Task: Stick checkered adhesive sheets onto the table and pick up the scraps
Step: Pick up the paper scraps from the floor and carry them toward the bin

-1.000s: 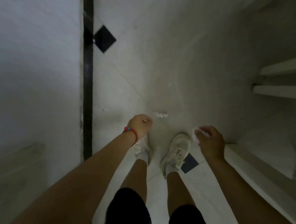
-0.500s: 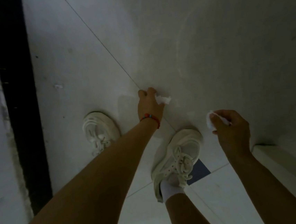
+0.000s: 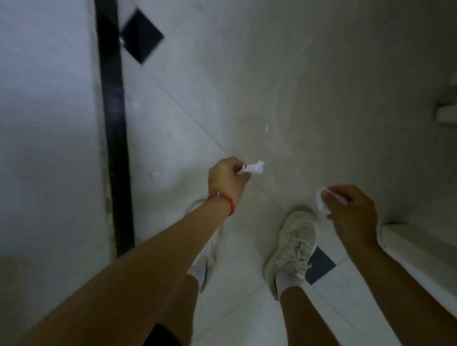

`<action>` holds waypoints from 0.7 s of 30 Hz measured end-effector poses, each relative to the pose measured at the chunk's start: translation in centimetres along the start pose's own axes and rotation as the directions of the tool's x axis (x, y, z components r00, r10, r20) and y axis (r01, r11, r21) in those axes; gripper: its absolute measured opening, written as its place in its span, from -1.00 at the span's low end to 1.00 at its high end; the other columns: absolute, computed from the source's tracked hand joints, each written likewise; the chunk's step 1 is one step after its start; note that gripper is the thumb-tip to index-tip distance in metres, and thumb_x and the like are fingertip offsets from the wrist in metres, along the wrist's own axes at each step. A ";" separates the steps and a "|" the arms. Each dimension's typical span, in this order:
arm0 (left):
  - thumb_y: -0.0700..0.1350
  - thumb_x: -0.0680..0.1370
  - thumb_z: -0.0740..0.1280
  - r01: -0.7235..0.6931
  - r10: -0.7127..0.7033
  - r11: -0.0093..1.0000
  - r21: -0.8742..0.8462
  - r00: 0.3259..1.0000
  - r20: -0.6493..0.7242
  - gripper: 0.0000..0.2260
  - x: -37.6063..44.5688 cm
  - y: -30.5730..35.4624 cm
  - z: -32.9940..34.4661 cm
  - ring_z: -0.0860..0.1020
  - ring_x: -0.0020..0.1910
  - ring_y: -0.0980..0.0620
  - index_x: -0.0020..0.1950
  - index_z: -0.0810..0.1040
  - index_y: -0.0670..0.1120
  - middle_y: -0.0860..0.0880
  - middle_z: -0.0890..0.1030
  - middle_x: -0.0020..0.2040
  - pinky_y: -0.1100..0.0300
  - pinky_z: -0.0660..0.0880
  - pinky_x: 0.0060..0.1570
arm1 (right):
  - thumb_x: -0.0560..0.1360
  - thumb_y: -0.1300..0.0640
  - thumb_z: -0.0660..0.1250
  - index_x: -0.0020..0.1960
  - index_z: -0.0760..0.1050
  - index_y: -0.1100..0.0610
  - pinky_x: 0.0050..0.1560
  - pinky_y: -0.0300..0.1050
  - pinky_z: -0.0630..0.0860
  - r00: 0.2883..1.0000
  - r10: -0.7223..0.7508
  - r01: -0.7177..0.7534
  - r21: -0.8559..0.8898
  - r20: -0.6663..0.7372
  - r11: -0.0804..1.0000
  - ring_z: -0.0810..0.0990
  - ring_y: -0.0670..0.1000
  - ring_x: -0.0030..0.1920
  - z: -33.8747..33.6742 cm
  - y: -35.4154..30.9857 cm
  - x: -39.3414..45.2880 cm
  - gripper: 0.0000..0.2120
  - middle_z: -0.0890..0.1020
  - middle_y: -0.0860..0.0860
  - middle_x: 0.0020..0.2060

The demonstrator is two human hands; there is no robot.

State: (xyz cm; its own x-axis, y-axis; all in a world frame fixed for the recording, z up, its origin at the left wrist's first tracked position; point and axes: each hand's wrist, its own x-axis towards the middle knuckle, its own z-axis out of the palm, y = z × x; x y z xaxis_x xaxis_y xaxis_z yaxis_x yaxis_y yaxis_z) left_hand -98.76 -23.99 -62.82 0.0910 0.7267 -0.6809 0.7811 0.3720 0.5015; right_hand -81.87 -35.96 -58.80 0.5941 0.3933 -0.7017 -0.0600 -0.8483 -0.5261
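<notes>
Head view, looking down past both forearms to the floor.

Left hand (image 3: 229, 179): fingers curled, pinching one end of a crumpled white scrap (image 3: 253, 167). The scrap sticks out to the right of the fingertips, held clear above the floor (image 3: 283, 84). A red cord bracelet (image 3: 223, 201) circles the wrist just behind the hand.

Right hand (image 3: 351, 211): fingers curled around a second white scrap (image 3: 321, 201), which shows at the hand's left edge and between the fingers; most of it is hidden in the grip.

The two hands are apart, the right one nearer the body than the left.

Right sneaker (image 3: 294, 244): off-white, laced, just below and left of the right hand, white sock above it. Left sneaker (image 3: 206, 254): mostly hidden beneath the left forearm.

Floor: pale tiles with thin diagonal joints. One dark diamond inset (image 3: 141, 36) lies well beyond the left hand, another (image 3: 318, 266) beside the right sneaker's heel. A black strip (image 3: 114, 114) runs along the floor to the left of the left hand. A white ledge (image 3: 425, 260) runs beside the right forearm.
</notes>
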 end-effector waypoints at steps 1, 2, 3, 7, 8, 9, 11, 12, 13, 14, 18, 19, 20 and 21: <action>-0.24 0.39 0.41 -0.007 0.007 1.000 -0.005 1.000 -0.008 -0.90 -1.1 1.1 -2.1 0.62 -0.15 -0.19 -0.20 0.61 -0.29 -0.32 0.64 -0.19 0.17 0.42 -0.19 | 0.45 0.15 0.37 -0.13 0.50 0.06 0.03 0.19 0.57 1.000 -0.003 0.004 0.019 -0.011 1.000 0.58 0.12 -0.05 -0.5 -1.5 -1.6 -0.95 0.58 0.01 -0.18; -0.24 0.38 0.42 -0.015 0.015 1.000 -0.003 1.000 -0.011 -0.89 -2.3 2.5 -4.3 0.62 -0.16 -0.19 -0.20 0.61 -0.29 -0.33 0.64 -0.20 0.16 0.43 -0.19 | 0.45 0.16 0.37 -0.17 0.50 0.03 0.01 0.16 0.57 1.000 -0.004 0.005 0.042 -0.024 0.999 0.58 0.11 -0.07 -1.0 -3.0 -3.3 -0.93 0.58 -0.03 -0.21; -0.23 0.37 0.43 -0.033 0.033 0.999 -0.008 0.999 -0.019 -0.88 -3.6 3.9 -6.6 0.62 -0.17 -0.19 -0.20 0.61 -0.30 -0.33 0.64 -0.21 0.12 0.46 -0.18 | 0.45 0.17 0.37 -0.20 0.50 0.00 0.00 0.10 0.57 0.999 -0.005 0.008 0.077 -0.036 0.997 0.57 0.09 -0.08 -1.6 -4.6 -5.1 -0.90 0.58 -0.04 -0.22; -0.22 0.38 0.42 -0.092 0.090 0.995 -0.042 0.995 -0.047 -0.87 -9.1 9.2 -15.2 0.61 -0.20 -0.19 -0.20 0.61 -0.30 -0.33 0.64 -0.21 0.00 0.52 -0.11 | 0.44 0.21 0.37 -0.15 0.50 0.09 -0.08 -0.13 0.42 0.996 -0.022 0.037 0.179 -0.083 0.983 0.54 0.03 -0.15 -4.5 -10.9 -12.7 -0.95 0.55 -0.08 -0.25; -0.24 0.39 0.42 -0.098 0.095 0.994 -0.056 0.994 -0.059 -0.92 -10.4 10.4 -17.0 0.59 -0.22 -0.17 -0.22 0.61 -0.26 -0.30 0.64 -0.23 0.00 0.53 -0.10 | 0.44 0.21 0.37 -0.16 0.51 0.10 -0.09 -0.14 0.42 0.994 -0.033 0.052 0.197 -0.100 0.979 0.53 0.00 -0.18 -5.3 -12.3 -14.6 -0.95 0.56 -0.09 -0.26; -0.24 0.38 0.43 -0.108 0.103 0.990 -0.085 0.993 -0.064 -0.96 -11.7 11.6 -18.8 0.57 -0.25 -0.13 -0.26 0.60 -0.19 -0.26 0.63 -0.27 -0.03 0.55 -0.09 | 0.44 0.21 0.37 -0.18 0.52 0.10 -0.12 -0.16 0.43 0.992 -0.053 0.077 0.212 -0.117 0.974 0.53 -0.04 -0.21 -6.1 -13.6 -16.5 -0.94 0.56 -0.08 -0.27; -0.25 0.36 0.44 -0.137 0.128 0.981 -0.140 0.989 -0.074 -0.81 -14.6 13.6 -21.9 0.54 -0.29 -0.09 -0.36 0.54 0.00 -0.16 0.58 -0.34 -0.12 0.57 -0.09 | 0.45 0.21 0.36 -0.18 0.53 0.13 -0.22 -0.23 0.42 0.983 -0.096 0.132 0.231 -0.159 0.964 0.52 -0.11 -0.24 -7.7 -15.9 -20.3 -0.96 0.57 -0.06 -0.29; -0.26 0.36 0.44 -0.156 0.146 0.977 -0.148 0.986 -0.075 -0.75 -16.1 14.6 -23.3 0.54 -0.30 -0.09 -0.38 0.50 0.05 -0.12 0.57 -0.36 -0.12 0.58 -0.09 | 0.45 0.21 0.37 -0.17 0.53 0.16 -0.24 -0.27 0.40 0.977 -0.106 0.149 0.243 -0.183 0.958 0.52 -0.12 -0.25 -8.4 -16.8 -22.1 -0.97 0.57 -0.04 -0.30; -0.26 0.37 0.44 -0.172 0.163 0.973 -0.154 0.984 -0.066 -0.73 -17.6 15.6 -24.7 0.55 -0.30 -0.08 -0.38 0.49 0.07 -0.08 0.56 -0.37 -0.11 0.59 -0.09 | 0.45 0.21 0.37 -0.15 0.53 0.17 -0.25 -0.28 0.40 0.973 -0.110 0.161 0.257 -0.204 0.953 0.52 -0.11 -0.26 -9.0 -17.6 -23.8 -0.96 0.57 -0.03 -0.31; -0.27 0.38 0.43 -0.183 0.177 0.969 -0.164 0.983 -0.052 -0.73 -19.2 16.5 -25.8 0.55 -0.30 -0.07 -0.38 0.49 0.06 -0.06 0.56 -0.38 -0.10 0.59 -0.09 | 0.45 0.21 0.37 -0.15 0.52 0.18 -0.26 -0.26 0.40 0.970 -0.106 0.165 0.270 -0.220 0.949 0.52 -0.07 -0.26 -9.7 -18.3 -25.5 -0.96 0.56 -0.03 -0.31; -0.26 0.41 0.41 -0.255 0.260 0.957 -0.141 0.965 0.021 -0.74 -25.0 19.3 -28.6 0.53 -0.35 -0.03 -0.38 0.49 0.03 -0.01 0.55 -0.42 0.01 0.56 -0.13 | 0.46 0.24 0.35 -0.19 0.51 0.15 -0.15 -0.09 0.49 0.957 -0.015 0.137 0.408 -0.288 0.902 0.56 0.06 -0.21 -11.9 -18.6 -31.7 -0.94 0.58 0.00 -0.30; -0.26 0.41 0.41 -0.279 0.285 0.954 -0.111 0.957 0.045 -0.73 -26.3 19.9 -28.9 0.52 -0.38 -0.01 -0.40 0.47 0.03 0.01 0.54 -0.44 0.06 0.54 -0.16 | 0.46 0.26 0.34 -0.22 0.50 0.14 -0.19 -0.14 0.49 0.949 0.007 0.139 0.437 -0.317 0.888 0.55 0.04 -0.22 -12.5 -18.5 -33.1 -0.91 0.58 -0.01 -0.31; -0.26 0.41 0.41 -0.299 0.305 0.951 -0.083 0.949 0.074 -0.73 -27.6 20.5 -29.1 0.51 -0.39 0.01 -0.41 0.47 0.03 0.02 0.53 -0.45 0.08 0.52 -0.19 | 0.46 0.28 0.34 -0.24 0.49 0.13 -0.25 -0.26 0.49 0.939 0.027 0.144 0.463 -0.343 0.875 0.54 0.01 -0.25 -13.1 -18.2 -34.7 -0.88 0.57 -0.03 -0.33; -0.25 0.40 0.41 -0.320 0.325 0.945 -0.061 0.940 0.100 -0.74 -28.8 20.9 -29.1 0.51 -0.39 0.00 -0.41 0.47 0.02 0.02 0.53 -0.45 0.07 0.52 -0.19 | 0.46 0.29 0.34 -0.25 0.49 0.13 -0.32 -0.38 0.47 0.931 0.054 0.141 0.493 -0.360 0.858 0.53 0.00 -0.26 -13.7 -17.8 -36.2 -0.87 0.57 -0.03 -0.33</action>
State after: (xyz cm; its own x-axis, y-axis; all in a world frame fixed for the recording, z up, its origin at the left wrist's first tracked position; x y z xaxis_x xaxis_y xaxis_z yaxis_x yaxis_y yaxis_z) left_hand -103.09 -20.30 -17.23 0.4015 0.7464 -0.5307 0.6717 0.1539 0.7247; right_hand -91.35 -39.95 -17.48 0.8391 0.1922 -0.5089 -0.3636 -0.4978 -0.7874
